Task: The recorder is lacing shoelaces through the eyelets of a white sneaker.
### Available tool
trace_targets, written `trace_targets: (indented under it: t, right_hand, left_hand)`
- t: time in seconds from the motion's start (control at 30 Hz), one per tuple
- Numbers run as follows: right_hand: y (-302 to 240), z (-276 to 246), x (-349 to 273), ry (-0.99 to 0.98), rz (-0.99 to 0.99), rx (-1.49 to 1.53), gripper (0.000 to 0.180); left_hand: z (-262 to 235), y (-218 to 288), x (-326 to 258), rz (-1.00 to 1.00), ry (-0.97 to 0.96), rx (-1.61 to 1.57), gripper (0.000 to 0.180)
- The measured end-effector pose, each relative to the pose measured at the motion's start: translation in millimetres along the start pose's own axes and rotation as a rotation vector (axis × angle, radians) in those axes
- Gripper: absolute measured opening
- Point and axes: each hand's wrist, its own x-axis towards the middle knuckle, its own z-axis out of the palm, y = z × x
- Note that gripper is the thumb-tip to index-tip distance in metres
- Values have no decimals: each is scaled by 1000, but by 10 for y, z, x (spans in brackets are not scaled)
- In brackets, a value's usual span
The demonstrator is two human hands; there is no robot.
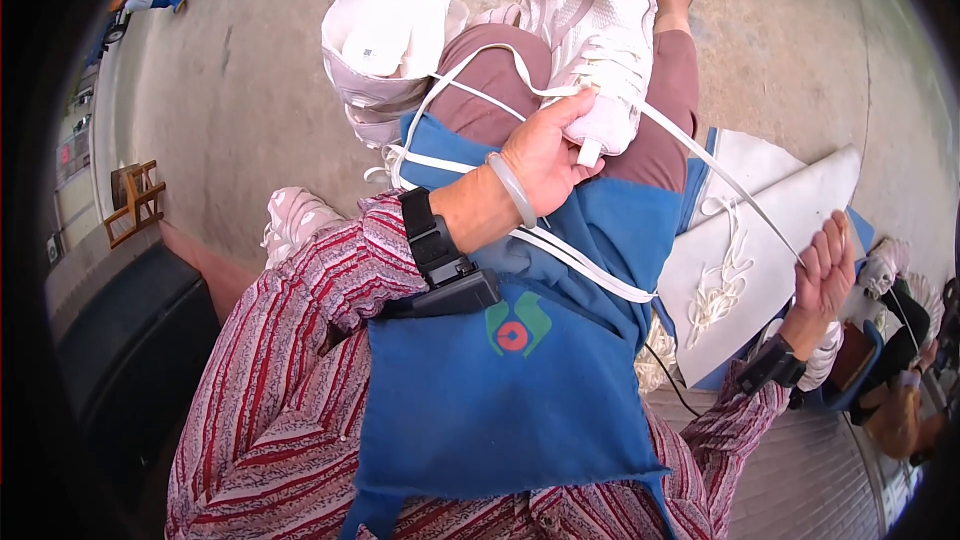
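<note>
A white-and-pale-pink sneaker [617,15] lies across my lap, partly laced, its tongue toward me. At the tongue end my left hand [550,155] grips the sneaker, the thumb on top near the lowest eyelets. A flat white shoelace [722,172] stretches tight from the eyelets to my right hand [828,262], which is closed around it out at the right. The lace's other length loops left over my knee and past my left wrist. Left of my knee are more white sneakers [388,35], stacked or bunched together.
On my right, a pale board [760,240] carries a tangle of white laces [722,285]. A blue apron [510,395] covers my lap. Another person's arm [895,420] and more shoes [885,265] are at the far right. A wooden stool [135,202] stands left.
</note>
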Motion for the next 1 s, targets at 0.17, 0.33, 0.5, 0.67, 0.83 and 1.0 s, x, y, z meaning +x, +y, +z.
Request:
trace_targets:
  t: [0.17,0.33,0.5,0.67,0.83,1.0]
  right_hand:
    - [-298,-668,-173,281,-3,-83,10]
    - [415,-235,142,497,-111,-1226,18]
    - [1015,476,422,132,-267,-1436,18]
    - [1567,1004,568,-74,-335,-1538,16]
    - [1704,1050,640,-141,-346,-1638,19]
    - [1670,1121,618,-118,-118,-1568,15]
  left_hand:
    - [-37,-46,35,11,33,11,38]
    - [13,147,-276,-122,98,226,38]
    - [-136,422,-420,193,7,1163,32]
    - [-10,510,-127,912,0,1628,13]
    - [-10,533,19,1017,-27,1712,11]
    - [-17,585,6,1089,-19,1847,10]
